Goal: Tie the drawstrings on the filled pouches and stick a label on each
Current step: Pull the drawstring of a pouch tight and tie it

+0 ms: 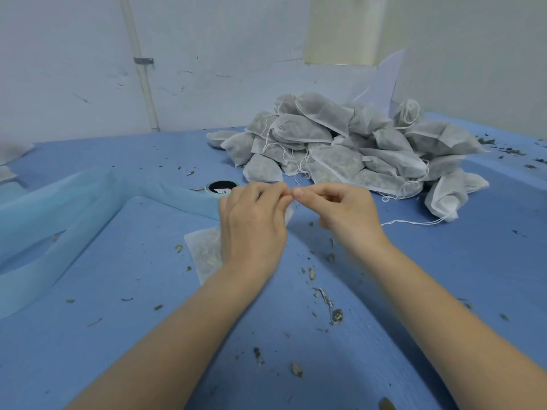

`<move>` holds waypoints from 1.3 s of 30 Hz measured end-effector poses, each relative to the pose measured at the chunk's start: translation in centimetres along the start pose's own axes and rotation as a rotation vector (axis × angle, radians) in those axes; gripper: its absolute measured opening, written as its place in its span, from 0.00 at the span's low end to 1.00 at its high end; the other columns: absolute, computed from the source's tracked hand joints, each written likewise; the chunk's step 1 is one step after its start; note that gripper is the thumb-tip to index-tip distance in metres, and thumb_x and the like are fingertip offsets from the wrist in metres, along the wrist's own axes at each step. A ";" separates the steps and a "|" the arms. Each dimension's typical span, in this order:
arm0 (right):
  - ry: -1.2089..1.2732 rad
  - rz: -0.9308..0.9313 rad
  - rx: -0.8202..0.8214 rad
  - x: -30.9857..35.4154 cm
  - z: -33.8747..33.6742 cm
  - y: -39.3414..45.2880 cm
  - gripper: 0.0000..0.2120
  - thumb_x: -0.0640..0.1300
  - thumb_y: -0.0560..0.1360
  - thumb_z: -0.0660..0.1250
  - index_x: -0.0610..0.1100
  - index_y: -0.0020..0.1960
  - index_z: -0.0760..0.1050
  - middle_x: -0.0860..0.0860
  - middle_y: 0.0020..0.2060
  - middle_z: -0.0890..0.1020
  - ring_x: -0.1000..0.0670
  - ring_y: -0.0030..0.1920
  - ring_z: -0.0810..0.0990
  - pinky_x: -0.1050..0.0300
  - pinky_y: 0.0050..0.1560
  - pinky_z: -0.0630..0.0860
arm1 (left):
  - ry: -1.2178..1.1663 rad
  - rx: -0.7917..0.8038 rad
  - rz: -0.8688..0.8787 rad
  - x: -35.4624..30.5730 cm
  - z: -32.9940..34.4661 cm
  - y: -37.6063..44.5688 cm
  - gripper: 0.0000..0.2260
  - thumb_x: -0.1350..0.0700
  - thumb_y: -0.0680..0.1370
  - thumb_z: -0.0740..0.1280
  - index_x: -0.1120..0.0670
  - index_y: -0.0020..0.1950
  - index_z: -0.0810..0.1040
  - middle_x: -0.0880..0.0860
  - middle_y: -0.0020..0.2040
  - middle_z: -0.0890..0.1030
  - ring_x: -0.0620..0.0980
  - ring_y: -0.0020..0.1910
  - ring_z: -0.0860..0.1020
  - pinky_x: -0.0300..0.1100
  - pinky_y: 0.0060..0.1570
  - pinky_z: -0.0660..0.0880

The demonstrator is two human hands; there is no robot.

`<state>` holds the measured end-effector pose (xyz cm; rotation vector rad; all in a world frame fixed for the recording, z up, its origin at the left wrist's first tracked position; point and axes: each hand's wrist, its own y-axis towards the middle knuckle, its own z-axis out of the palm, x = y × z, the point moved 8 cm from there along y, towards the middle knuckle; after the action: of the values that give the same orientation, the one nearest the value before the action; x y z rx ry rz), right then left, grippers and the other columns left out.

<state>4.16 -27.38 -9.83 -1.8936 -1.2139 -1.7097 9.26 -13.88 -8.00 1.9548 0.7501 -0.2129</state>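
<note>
pouch (204,255) in work lies flat on the blue cover (444,276) near the middle of the view, its lower corner showing from under the left hand (251,223); a white edge of it shows at the fingertips, and the drawstring there is too fine to make out. left hand rests over the pouch with fingers curled, its thumb and forefinger pinched together; right hand (343,211) is likewise curled, its pinch meeting the left one tip to tip above the pouch mouth. judged step: tying the drawstring. to do it well, the neck should be gathered fully closed before the knot is drawn down, the pull kept even on both ends and close to the fabric so the thin cloth does not tear or spill. dried leaf crumbs (336,316) are scattered over the cover around the forearms. beyond the hands sits a roll of tape (222,187), partly hidden, beside a raised fold of pale blue fabric (74,202). farther back, a heap of filled pouches (340,149) with loose strings. behind it a white sheet (384,81) leans by the scuffed wall (74,69), where a pipe (142,69) runs down.
</note>
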 end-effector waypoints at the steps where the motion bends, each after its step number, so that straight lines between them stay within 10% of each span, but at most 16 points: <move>1: 0.002 -0.014 -0.003 0.0 0.0 0.0 0.04 0.52 0.71 0.73 0.53 0.39 0.84 0.51 0.29 0.78 0.55 0.30 0.70 0.63 0.36 0.70 | -0.020 0.034 -0.032 0.2 0.2 0.1 0.06 0.56 0.78 0.65 0.54 0.48 0.81 0.52 0.44 0.81 0.55 0.47 0.76 0.43 0.51 0.62; 5: 0.083 -0.045 0.072 -0.1 1.5 -0.1 0.04 0.47 0.77 0.67 0.50 0.45 0.79 0.61 0.35 0.82 0.61 0.41 0.79 0.67 0.49 0.73 | -0.214 0.050 -0.198 0.9 0.3 0.3 0.04 0.53 0.78 0.65 0.49 0.45 0.79 0.45 0.42 0.80 0.51 0.49 0.75 0.47 0.56 0.64; 20: 0.074 -0.023 0.071 -0.5 1.6 0.4 0.09 0.47 0.73 0.72 0.53 0.34 0.80 0.59 0.24 0.71 0.58 0.29 0.69 0.62 0.36 0.66 | -0.152 0.044 -0.351 2.4 -0.7 1.5 0.06 0.59 0.81 0.58 0.54 0.48 0.75 0.52 0.50 0.78 0.56 0.55 0.72 0.52 0.60 0.65; 24: 0.103 -0.097 -0.006 0.3 0.6 0.6 0.08 0.46 0.70 0.75 0.54 0.33 0.83 0.59 0.21 0.67 0.59 0.25 0.65 0.70 0.31 0.63 | -0.233 0.026 -0.343 2.4 -0.6 1.8 0.05 0.60 0.80 0.59 0.52 0.45 0.72 0.50 0.46 0.76 0.55 0.53 0.73 0.53 0.59 0.67; 28: 0.283 -0.015 -0.205 -0.3 -1.3 0.5 0.09 0.43 0.69 0.76 0.55 0.32 0.83 0.58 0.29 0.80 0.60 0.32 0.75 0.68 0.41 0.72 | -0.412 0.099 -0.417 3.0 0.9 0.8 0.04 0.52 0.78 0.64 0.52 0.47 0.72 0.45 0.42 0.75 0.39 0.39 0.72 0.31 0.43 0.69; 33: 0.621 0.172 -0.510 -3.0 -3.3 0.4 0.03 0.45 0.71 0.75 0.48 0.44 0.83 0.57 0.39 0.85 0.54 0.47 0.83 0.52 0.58 0.78 | -0.608 0.436 -0.801 4.5 4.5 -1.6 0.23 0.35 0.70 0.67 0.55 0.49 0.76 0.50 0.40 0.81 0.51 0.37 0.77 0.44 0.39 0.73; 39: 0.579 0.157 -0.401 -3.1 -2.8 0.8 0.02 0.44 0.71 0.74 0.48 0.44 0.83 0.59 0.39 0.85 0.62 0.42 0.81 0.65 0.50 0.78 | -1.264 0.541 -1.020 2.4 6.6 -2.8 0.07 0.64 0.74 0.67 0.64 0.51 0.80 0.57 0.45 0.83 0.51 0.40 0.83 0.42 0.38 0.81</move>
<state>3.15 -31.04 -11.79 -1.4477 -0.5198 -2.3066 10.60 -17.61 -14.38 1.2397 0.7262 -2.1729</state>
